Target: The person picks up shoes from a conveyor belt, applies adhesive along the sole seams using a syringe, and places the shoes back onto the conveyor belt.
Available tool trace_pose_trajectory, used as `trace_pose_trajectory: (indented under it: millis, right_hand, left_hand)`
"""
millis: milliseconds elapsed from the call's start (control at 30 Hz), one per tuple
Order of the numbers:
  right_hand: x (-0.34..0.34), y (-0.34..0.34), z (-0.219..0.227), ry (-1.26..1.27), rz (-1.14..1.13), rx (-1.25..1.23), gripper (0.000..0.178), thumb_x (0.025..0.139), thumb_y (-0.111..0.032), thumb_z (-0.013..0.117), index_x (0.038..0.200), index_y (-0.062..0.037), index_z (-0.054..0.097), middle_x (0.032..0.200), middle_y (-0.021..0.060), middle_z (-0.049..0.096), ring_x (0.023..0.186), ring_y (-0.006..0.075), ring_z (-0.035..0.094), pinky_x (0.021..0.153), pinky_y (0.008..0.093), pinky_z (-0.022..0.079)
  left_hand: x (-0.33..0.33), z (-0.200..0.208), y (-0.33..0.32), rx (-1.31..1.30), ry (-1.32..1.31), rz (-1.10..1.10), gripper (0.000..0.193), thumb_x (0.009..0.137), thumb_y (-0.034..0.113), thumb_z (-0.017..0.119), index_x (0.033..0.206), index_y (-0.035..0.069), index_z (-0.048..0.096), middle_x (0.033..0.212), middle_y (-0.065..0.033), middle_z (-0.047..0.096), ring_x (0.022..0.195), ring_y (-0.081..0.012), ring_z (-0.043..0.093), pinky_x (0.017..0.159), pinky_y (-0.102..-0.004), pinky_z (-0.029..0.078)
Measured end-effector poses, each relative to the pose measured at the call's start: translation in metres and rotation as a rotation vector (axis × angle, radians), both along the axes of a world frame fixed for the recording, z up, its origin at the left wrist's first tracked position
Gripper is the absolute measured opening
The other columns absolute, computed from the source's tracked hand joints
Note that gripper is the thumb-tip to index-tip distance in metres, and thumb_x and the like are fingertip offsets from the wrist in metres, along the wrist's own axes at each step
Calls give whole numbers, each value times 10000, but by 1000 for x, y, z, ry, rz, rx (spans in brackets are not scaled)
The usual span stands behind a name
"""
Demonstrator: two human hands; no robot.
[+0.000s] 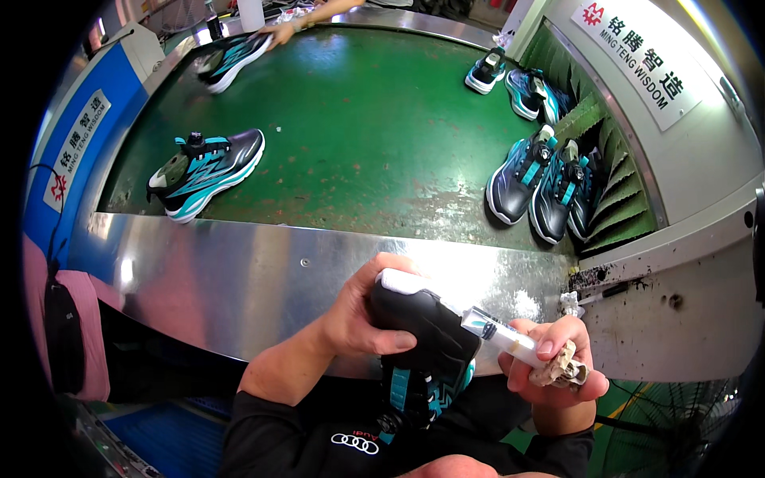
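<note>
My left hand (358, 311) grips a black sneaker (418, 331) at its toe, thumb on the upper and fingers behind. The sneaker is held upside down over my lap, white sole edge facing away, turquoise straps lowest. In my right hand (586, 350) is a clear plastic syringe (514, 342), pinched between thumb and fingers. Its front end lies at the sneaker's side, close to the white sole edge; whether it touches, I cannot tell. A crumpled, brownish wad (564, 368) sits in the same hand at the syringe's rear.
A metal ledge (239, 263) borders the green conveyor belt (343, 135). One matching sneaker (211, 171) stands at left; several more (550, 183) cluster by a green strip curtain (617, 179). Across the belt, another person's hand (279, 33) holds a blurred sneaker (231, 60). A fan (677, 430) stands lower right.
</note>
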State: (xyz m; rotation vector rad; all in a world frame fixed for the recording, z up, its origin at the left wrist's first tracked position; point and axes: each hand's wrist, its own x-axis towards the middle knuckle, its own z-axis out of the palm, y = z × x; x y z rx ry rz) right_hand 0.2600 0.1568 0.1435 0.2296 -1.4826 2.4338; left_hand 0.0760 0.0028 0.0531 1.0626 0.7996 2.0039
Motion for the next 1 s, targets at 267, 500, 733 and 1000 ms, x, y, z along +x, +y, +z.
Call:
trace_pose_trajectory:
  millis: [267,500,733,1000]
  right_hand:
    - [6,4,-16,2,-51,-23,695,748,-584,673,1058,25,550,805,140,577,747,193,584,654,267,414]
    - [10,7,-24,-54,-101,86,581,820,-602,576,1040,-68,512,693,157,596,714,190,446,562,287,373]
    - [26,14,-49,-51,-52,-65,655,762,-504,708,1121,21,550,878,117,536,812,196,570,705,287,428]
    - [40,16,-68,-61,-59,-35,650,767,-478,716,1144,24,549,907,119,551,826,178,556,730,276,421]
  left_hand:
    - [-2,-2,0,-100,-109,34,631,644,143,758,1167,46,418,1090,-158,572,1019,-244,571,888,-373,461]
    - [-9,-1,1,-147,-239,27,665,650,119,775,1209,63,418,1095,-84,547,1023,-187,549,900,-330,443]
    - [-17,-5,7,-239,-312,39,677,646,226,741,1216,37,428,1110,-142,558,1011,-260,587,885,-384,492]
    - [-16,-13,15,-230,-380,82,662,687,259,709,1242,-9,468,1128,-179,597,1003,-285,623,874,-381,519]
